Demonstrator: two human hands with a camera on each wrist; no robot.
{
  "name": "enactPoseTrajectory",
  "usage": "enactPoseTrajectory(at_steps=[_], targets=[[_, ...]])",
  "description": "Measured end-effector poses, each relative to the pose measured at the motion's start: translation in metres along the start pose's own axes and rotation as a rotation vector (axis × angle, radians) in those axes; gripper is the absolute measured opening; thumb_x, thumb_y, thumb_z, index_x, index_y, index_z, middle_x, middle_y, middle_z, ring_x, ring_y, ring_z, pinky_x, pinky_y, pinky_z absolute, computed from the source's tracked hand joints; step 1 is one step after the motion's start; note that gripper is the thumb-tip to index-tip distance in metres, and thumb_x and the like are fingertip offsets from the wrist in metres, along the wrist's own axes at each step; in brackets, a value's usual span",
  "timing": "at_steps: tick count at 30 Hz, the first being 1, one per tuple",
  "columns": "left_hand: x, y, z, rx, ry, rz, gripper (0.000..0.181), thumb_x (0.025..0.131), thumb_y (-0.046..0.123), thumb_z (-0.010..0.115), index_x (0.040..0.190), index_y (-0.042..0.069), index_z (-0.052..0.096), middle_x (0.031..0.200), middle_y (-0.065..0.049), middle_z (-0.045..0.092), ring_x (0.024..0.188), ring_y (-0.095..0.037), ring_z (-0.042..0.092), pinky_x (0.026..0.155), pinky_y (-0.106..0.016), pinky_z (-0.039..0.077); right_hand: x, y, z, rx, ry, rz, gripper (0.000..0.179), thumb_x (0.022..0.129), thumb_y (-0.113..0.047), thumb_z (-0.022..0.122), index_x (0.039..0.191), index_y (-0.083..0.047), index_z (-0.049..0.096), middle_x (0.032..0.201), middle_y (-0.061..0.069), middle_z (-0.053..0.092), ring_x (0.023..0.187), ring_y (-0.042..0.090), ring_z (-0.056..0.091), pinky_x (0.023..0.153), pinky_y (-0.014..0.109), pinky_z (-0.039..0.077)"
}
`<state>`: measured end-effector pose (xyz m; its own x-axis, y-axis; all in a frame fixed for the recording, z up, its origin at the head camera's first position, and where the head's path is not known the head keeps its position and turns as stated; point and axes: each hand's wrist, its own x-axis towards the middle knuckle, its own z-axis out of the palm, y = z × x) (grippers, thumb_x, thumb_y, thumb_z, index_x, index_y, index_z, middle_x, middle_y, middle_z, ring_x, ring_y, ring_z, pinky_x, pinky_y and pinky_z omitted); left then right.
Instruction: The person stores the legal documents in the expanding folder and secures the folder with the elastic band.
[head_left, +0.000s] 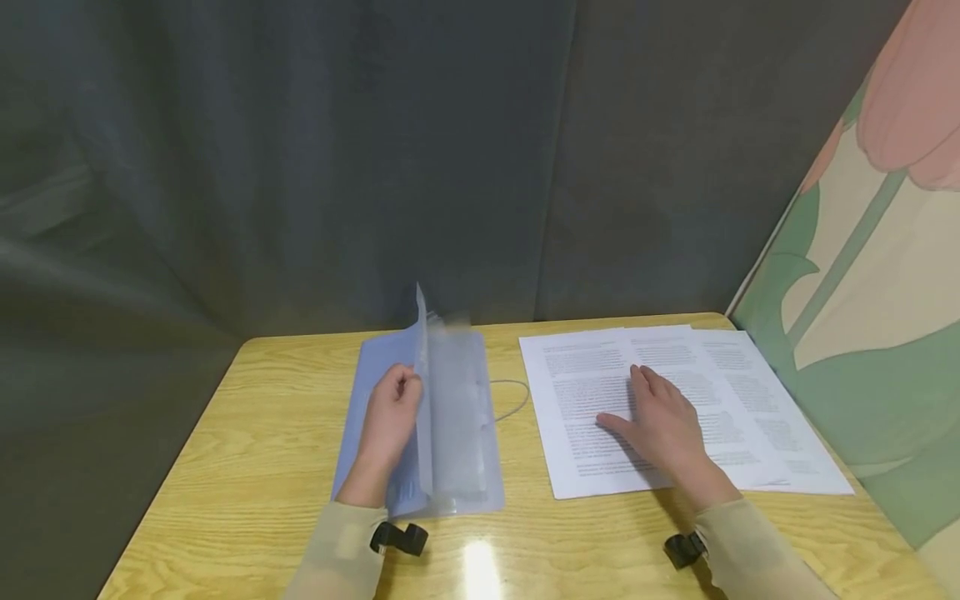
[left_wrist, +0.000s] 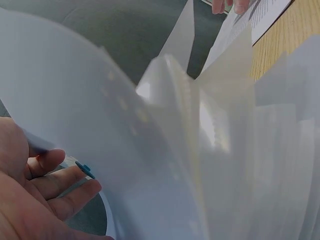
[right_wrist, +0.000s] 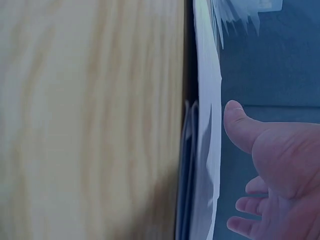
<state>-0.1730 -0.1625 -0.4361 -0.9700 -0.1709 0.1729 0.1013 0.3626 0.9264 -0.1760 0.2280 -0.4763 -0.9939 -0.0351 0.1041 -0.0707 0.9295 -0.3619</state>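
A translucent blue folder [head_left: 491, 475] lies on the left of the table, its front cover [head_left: 422, 425] raised nearly upright. My left hand [head_left: 392, 412] holds that cover between its curled fingers. Clear plastic sleeves [head_left: 457, 417] fan out beside the cover, blurred at the top. In the left wrist view a teal button [left_wrist: 85, 170] shows by the fingertips, and part of the hand is hidden behind the cover. My right hand [head_left: 663, 421] is over the printed sheets [head_left: 585, 375], fingers extended and thumb spread; the right wrist view shows it above the stack with nothing held.
A thin grey cord [head_left: 527, 396] loops out from the folder's right edge toward the sheets. Dark thin edges [right_wrist: 187, 170] show under the paper in the right wrist view. A dark curtain [head_left: 480, 167] hangs behind the wooden table [head_left: 247, 467], with a flower-patterned panel [head_left: 885, 333] on the right.
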Motion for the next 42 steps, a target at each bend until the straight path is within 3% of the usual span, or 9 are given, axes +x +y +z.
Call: enactPoseTrajectory(at_steps=[15, 24, 33, 42], targets=[[0.002, -0.004, 0.001, -0.044, 0.017, -0.012, 0.016, 0.105, 0.008, 0.05, 0.089, 0.008, 0.054, 0.071, 0.0, 0.04, 0.062, -0.017, 0.039, 0.057, -0.032, 0.034, 0.002, 0.015, -0.004, -0.043, -0.028, 0.074, 0.107, 0.095, -0.052, 0.084, 0.162, 0.015, 0.035, 0.156, 0.045, 0.038, 0.138, 0.065, 0.044, 0.107, 0.079, 0.039], [0.0, -0.004, 0.0, -0.061, 0.009, -0.024, 0.017, 0.105, 0.01, 0.05, 0.089, 0.008, 0.054, 0.069, 0.0, 0.038, 0.062, -0.018, 0.038, 0.057, -0.032, 0.034, 0.0, 0.021, -0.01, -0.075, -0.039, 0.075, 0.103, 0.095, -0.056, 0.082, 0.154, 0.019, 0.043, 0.148, 0.046, 0.043, 0.131, 0.066, 0.049, 0.099, 0.078, 0.044], [0.0, -0.005, -0.002, -0.078, 0.007, -0.026, 0.019, 0.106, 0.01, 0.048, 0.088, 0.008, 0.052, 0.07, 0.0, 0.037, 0.061, -0.017, 0.036, 0.056, -0.032, 0.032, 0.005, 0.025, -0.009, -0.052, -0.061, 0.106, 0.102, 0.095, -0.057, 0.081, 0.151, 0.02, 0.045, 0.149, 0.047, 0.043, 0.134, 0.065, 0.046, 0.107, 0.076, 0.041], [0.0, -0.006, -0.001, -0.082, -0.002, -0.012, 0.02, 0.107, 0.01, 0.048, 0.087, 0.009, 0.051, 0.07, 0.0, 0.036, 0.061, -0.017, 0.034, 0.056, -0.032, 0.032, 0.011, 0.024, -0.012, -0.033, -0.106, 0.188, 0.099, 0.093, -0.052, 0.085, 0.145, 0.025, 0.048, 0.148, 0.049, 0.039, 0.132, 0.068, 0.046, 0.108, 0.075, 0.042]])
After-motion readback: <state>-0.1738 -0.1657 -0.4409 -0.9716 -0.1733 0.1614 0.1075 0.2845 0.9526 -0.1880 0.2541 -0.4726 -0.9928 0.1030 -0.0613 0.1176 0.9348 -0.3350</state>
